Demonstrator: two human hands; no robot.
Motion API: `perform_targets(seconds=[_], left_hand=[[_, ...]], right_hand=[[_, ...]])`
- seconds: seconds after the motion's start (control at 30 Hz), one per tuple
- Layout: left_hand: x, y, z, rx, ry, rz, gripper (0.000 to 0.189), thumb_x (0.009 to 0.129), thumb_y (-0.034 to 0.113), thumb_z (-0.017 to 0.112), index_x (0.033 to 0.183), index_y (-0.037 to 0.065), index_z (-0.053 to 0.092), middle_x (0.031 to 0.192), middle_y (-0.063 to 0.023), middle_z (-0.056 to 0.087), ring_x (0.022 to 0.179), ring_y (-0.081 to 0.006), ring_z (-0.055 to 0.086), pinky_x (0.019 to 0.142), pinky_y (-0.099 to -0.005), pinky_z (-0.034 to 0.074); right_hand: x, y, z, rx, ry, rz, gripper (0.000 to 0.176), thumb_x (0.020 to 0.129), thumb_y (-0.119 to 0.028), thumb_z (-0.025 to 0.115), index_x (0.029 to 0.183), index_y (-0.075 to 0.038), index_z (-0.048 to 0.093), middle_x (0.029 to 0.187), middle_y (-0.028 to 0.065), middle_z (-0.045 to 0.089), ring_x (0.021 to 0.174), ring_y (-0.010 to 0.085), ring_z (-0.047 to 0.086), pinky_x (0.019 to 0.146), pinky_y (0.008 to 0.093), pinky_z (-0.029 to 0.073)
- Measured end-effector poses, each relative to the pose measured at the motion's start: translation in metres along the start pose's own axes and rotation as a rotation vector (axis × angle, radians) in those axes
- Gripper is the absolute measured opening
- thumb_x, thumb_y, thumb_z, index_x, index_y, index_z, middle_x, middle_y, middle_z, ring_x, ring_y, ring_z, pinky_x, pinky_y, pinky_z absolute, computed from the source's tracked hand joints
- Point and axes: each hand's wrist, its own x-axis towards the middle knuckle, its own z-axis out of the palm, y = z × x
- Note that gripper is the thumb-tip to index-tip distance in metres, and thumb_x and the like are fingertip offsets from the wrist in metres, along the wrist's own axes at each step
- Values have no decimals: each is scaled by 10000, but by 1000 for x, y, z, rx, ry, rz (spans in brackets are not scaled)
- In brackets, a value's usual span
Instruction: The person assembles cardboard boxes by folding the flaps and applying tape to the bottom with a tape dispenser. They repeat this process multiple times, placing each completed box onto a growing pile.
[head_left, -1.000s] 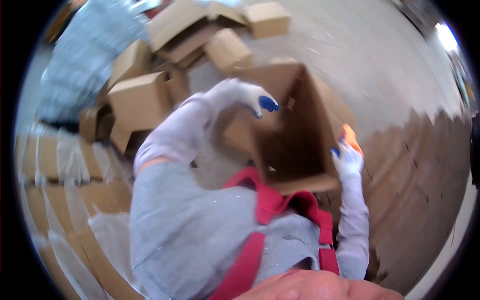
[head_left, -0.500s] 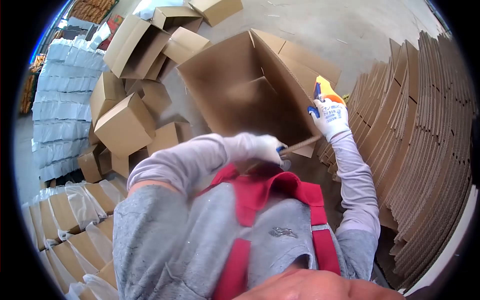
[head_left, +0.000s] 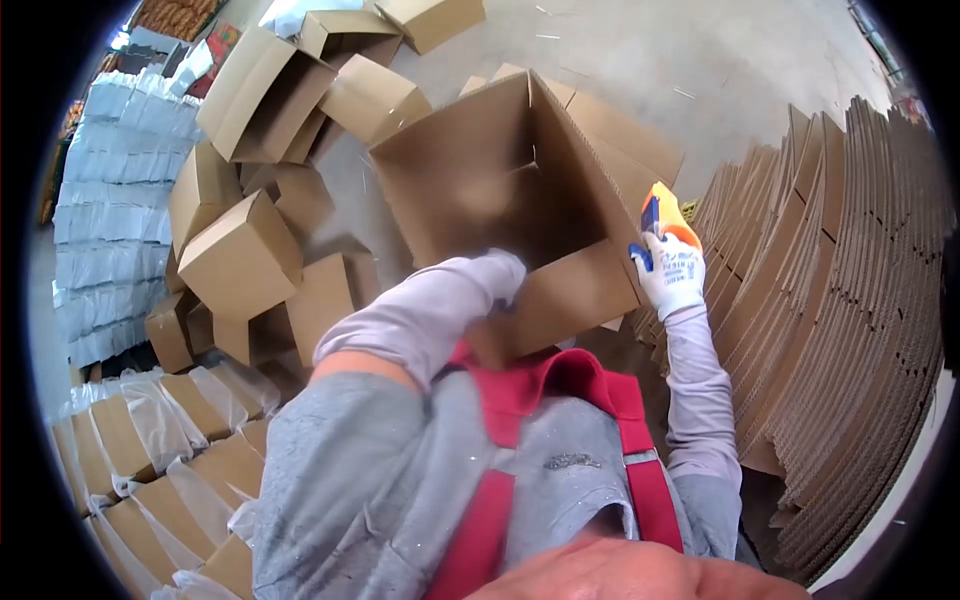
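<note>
A large open cardboard box (head_left: 450,150) stands in front of me, its inside facing up toward me. My left hand (head_left: 500,272), in a white glove, is over the near side of the box beside the near flap (head_left: 570,300); its fingers are hidden or blurred. At the box's right edge, my right hand (head_left: 672,272), in a white glove with blue fingertips, is closed around an orange, yellow and blue tape dispenser (head_left: 655,212). The dispenser points away from me, just outside the right panel.
Several smaller cardboard boxes (head_left: 245,250) lie piled at left. Behind them rises a stack of white wrapped bundles (head_left: 120,210). Flattened cardboard sheets (head_left: 850,300) stand in rows at right. Plastic-wrapped cardboard bundles (head_left: 150,430) are at lower left. Scraps lie on the concrete floor (head_left: 640,60).
The near flap, seen edge-on before, now shows its broad face. My left hand has moved left and farther forward off the flap's edge. My right hand, with the dispenser, has shifted slightly.
</note>
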Motion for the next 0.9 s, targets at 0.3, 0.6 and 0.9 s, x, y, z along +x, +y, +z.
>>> perform_targets(seconds=[0.3, 0.6, 0.9], left_hand=[[-87, -103, -124, -72, 925, -619, 313, 827, 382, 619, 1003, 124, 628, 923, -98, 655, 875, -289, 644, 758, -411, 509], [-110, -129, -88, 61, 1430, -246, 227, 758, 237, 646, 940, 102, 633, 986, -85, 632, 962, -276, 586, 870, -413, 425], [41, -117, -105, -328, 1063, -489, 627, 891, 504, 485, 1398, 162, 348, 1388, -162, 424, 1308, -307, 364, 1089, -470, 227]], right_hand=[[3, -19, -1, -50, -35, 79, 295, 824, -338, 601, 1039, -142, 642, 882, 124, 643, 787, 272, 640, 718, 408, 478], [-35, -91, 52, -45, 199, 3, 504, 799, -442, 596, 1220, -167, 573, 923, 125, 544, 787, 278, 538, 669, 426, 395], [-41, -64, 94, 173, 206, -142, 415, 644, -214, 710, 1056, -242, 665, 806, 39, 557, 720, 236, 559, 659, 410, 422]])
